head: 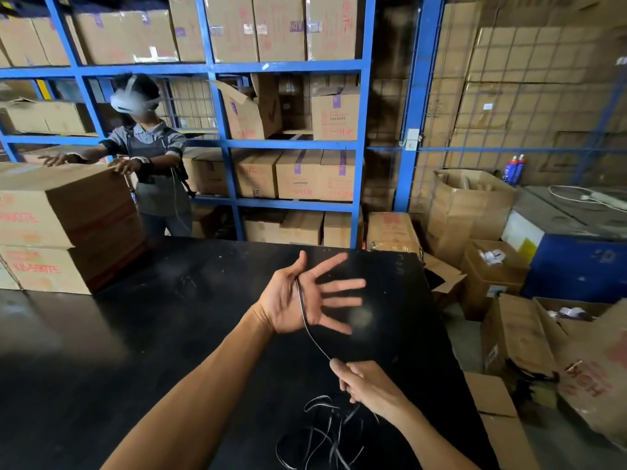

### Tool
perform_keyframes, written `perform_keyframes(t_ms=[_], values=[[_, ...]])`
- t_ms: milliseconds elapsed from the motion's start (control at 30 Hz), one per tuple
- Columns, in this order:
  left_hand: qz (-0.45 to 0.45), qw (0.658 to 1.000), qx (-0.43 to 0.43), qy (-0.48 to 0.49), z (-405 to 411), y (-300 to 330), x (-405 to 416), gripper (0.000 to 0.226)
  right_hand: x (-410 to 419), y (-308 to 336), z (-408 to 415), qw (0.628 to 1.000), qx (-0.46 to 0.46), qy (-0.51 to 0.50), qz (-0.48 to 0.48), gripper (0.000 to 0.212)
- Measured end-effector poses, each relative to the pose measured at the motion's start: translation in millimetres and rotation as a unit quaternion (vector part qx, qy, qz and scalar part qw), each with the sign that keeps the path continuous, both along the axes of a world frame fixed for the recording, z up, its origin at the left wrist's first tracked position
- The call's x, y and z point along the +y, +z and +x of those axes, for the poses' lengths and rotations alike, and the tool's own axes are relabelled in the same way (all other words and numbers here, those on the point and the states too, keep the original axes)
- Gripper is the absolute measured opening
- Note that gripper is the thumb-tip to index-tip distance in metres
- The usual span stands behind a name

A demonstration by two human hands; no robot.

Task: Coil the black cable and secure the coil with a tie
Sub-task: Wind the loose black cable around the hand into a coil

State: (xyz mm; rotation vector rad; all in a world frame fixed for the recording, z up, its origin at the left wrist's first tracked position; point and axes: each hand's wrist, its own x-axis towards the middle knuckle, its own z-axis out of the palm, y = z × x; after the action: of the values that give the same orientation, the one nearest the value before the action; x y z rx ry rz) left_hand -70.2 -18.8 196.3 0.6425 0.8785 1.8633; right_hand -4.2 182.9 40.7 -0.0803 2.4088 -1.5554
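Observation:
The black cable (303, 308) runs across the palm of my left hand (298, 300), from the crook of the thumb down past the heel. That hand is raised over the black table (135, 334) with fingers spread wide. From there the cable stretches taut down to my right hand (364, 385), whose fingers pinch it. Below the right hand the remaining cable lies in a loose tangle (325, 432) on the table near the front edge. No tie is visible.
Stacked cardboard boxes (61, 225) stand on the table's left end, with another person (149, 147) behind them touching the top box. Blue shelving (220, 144) full of boxes fills the background. Open cartons (509, 334) crowd the floor at right.

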Motion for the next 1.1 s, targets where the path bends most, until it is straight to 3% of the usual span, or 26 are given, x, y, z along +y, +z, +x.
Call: perform_keyframes(t_ms=[133,233,333,433,633,767,867,1000,1100], values=[[-0.179,0.977,0.058,-0.104,7.7,-1.5,-13.7,0.073,23.5,9.1,-14.5,0.997,0.053,0.014,0.054,0.064],[-0.267,0.95,0.056,-0.151,18.1,-11.4,-20.3,0.072,28.8,29.4,-27.8,0.989,0.113,0.017,0.099,0.049],[-0.352,0.925,0.053,-0.135,25.2,-25.4,-22.3,0.074,24.0,52.4,-41.6,0.979,0.159,0.007,0.129,0.025],[-0.398,0.915,0.026,-0.058,25.2,-34.6,-27.6,0.075,14.6,65.3,-48.2,0.969,0.205,-0.003,0.137,0.015],[-0.34,0.932,-0.053,0.116,12.4,-40.3,-47.1,0.069,-4.0,71.7,-36.8,0.968,0.236,-0.036,0.075,0.012],[-0.235,0.928,-0.098,0.271,2.4,-41.0,-50.2,0.072,-18.0,62.2,-21.5,0.983,0.151,-0.062,-0.085,0.022],[-0.13,0.915,-0.125,0.36,-1.6,-32.7,-42.2,0.068,-29.0,54.1,-7.0,0.974,0.088,-0.028,-0.208,0.026],[0.004,0.913,-0.14,0.383,-4.6,-18.6,-23.1,0.063,-41.3,45.7,8.3,0.974,0.048,0.065,-0.213,0.025],[0.054,0.921,-0.116,0.367,-9.6,-6.7,-17.6,0.063,-41.3,35.6,14.6,0.975,0.039,0.088,-0.199,0.034]])
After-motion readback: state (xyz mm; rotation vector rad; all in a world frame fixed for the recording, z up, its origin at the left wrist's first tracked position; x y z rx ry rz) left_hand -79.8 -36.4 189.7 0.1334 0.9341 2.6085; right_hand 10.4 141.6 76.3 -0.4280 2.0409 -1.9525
